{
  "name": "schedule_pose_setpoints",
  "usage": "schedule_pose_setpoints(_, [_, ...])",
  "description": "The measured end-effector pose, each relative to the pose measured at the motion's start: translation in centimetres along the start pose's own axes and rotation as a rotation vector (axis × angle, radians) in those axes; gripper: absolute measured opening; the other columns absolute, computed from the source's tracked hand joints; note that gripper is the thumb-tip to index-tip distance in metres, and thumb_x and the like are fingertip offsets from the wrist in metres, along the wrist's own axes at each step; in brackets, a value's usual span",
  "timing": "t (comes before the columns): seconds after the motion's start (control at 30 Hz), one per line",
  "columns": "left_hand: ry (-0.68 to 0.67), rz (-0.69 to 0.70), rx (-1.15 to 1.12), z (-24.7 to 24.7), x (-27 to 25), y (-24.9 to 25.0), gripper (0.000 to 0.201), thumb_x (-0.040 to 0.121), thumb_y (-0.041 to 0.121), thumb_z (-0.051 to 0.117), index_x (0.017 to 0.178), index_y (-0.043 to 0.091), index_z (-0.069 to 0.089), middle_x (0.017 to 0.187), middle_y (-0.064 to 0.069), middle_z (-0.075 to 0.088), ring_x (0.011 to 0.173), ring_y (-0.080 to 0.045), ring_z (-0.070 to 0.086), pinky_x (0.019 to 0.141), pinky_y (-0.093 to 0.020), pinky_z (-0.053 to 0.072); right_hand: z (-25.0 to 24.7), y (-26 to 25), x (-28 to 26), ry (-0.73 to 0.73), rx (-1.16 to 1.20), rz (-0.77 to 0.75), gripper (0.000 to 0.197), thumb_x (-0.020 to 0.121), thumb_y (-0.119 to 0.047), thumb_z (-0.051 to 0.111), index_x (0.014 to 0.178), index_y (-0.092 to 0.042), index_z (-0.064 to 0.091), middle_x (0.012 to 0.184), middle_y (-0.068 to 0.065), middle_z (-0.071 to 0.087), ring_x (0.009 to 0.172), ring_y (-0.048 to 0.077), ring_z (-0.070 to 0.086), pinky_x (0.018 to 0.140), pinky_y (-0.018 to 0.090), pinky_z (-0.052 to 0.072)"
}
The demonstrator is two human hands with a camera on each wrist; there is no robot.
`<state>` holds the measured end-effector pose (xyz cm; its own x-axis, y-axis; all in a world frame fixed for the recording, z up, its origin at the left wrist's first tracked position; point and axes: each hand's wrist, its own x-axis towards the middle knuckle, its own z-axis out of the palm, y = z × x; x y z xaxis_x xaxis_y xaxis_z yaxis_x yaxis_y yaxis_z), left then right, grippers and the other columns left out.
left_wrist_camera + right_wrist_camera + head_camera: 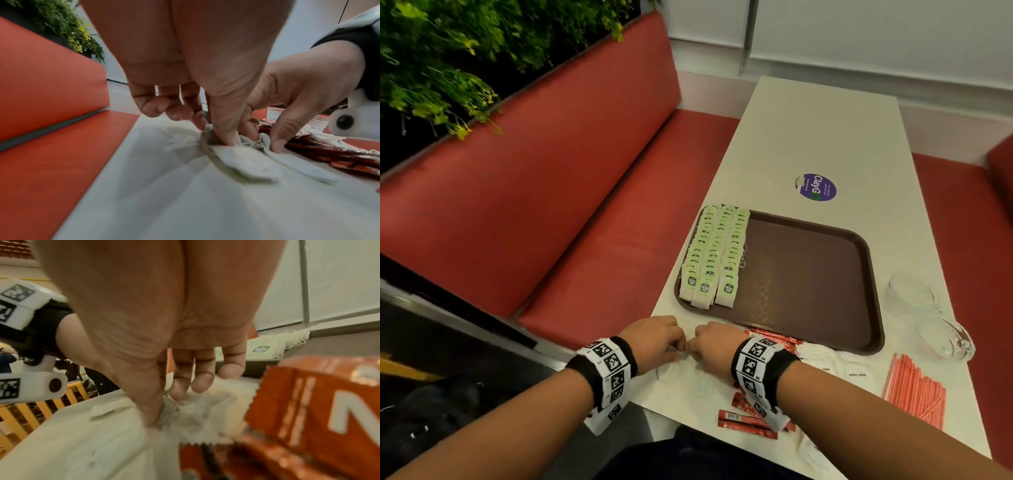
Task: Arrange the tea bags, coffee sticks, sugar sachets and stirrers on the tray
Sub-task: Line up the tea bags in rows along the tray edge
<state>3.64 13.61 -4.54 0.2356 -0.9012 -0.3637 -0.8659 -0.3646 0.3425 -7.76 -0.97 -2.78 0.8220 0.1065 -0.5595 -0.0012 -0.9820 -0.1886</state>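
— So what are the hands doing?
— Left hand point(654, 337) and right hand point(714, 342) sit knuckle to knuckle, each pinching loose tea bags point(242, 160) on the table point(825, 137).
— And the tray point(808, 274)?
— Just beyond both hands, rows of tea bags point(714, 253) along its left side; coffee sticks point(748, 423) lie under the right wrist.

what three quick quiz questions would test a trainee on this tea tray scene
1. True or false: the green-tagged tea bags lie in three rows along the left side of the brown plastic tray.
2. Which lie right of the tray's near corner: A) clear glass bowls B) red coffee sticks?
3. The left hand and right hand pinch loose white ____ bags on the white table.

Key: 1 true; 2 A; 3 tea
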Motion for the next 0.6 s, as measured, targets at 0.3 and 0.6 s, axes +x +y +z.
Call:
schedule_pose_setpoints(0.3, [-0.032,0.002,0.037,-0.9,0.3,0.3,0.019,0.088,0.033,0.066,0.106,0.029,0.062,0.108,0.009,0.061,0.098,-0.014,0.058,0.082,-0.03,0.047,-1.6,1.7,-2.1,0.068,0.284,0.111,0.027,0.089,-0.001,0.048,0.105,-0.023,0.05,0.1,0.007,0.06,0.092,0.027,0.056,0.066,0.031,0.04])
schedule_pose_setpoints(0.6, [0.0,0.055,0.036,-0.5,0.6,0.9,0.014,0.09,0.024,0.057,0.1,0.028,0.066,0.102,0.009,0.065,0.095,-0.013,0.06,0.078,-0.022,0.043,-1.8,2.8,-4.5,0.123,0.391,0.201,0.046,0.083,0.011,0.044,0.117,-0.017,0.055,0.11,0.006,0.058,0.092,0.022,0.052,0.074,0.03,0.041])
